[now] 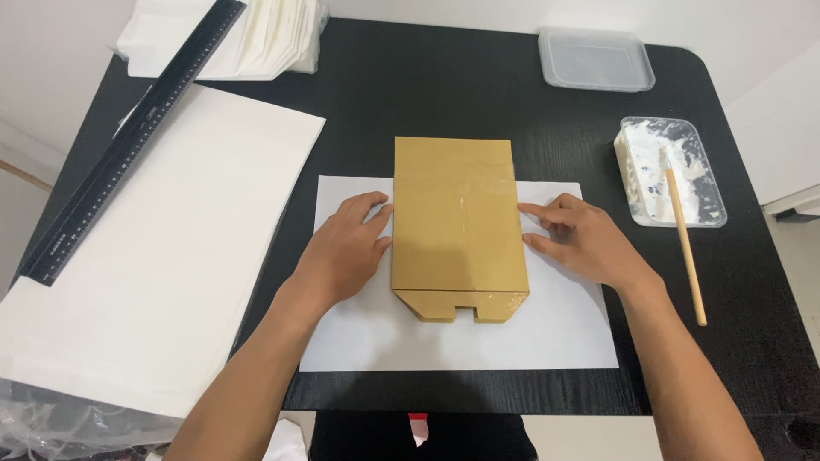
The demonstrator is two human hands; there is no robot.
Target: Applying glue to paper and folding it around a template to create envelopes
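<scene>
While seemingly flat, hands [342,252] beside bag [457,226].

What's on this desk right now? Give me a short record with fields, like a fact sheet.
Surface: black table
Centre: flat brown paper bag on a white sheet
Left hand: flat at the bag's left edge
Right hand: flat at its right edge
Right side: clear plastic tray of white paste, wooden-handled brush across it; clear lid behind
Left side: large white paper stack, long black ruler
</scene>
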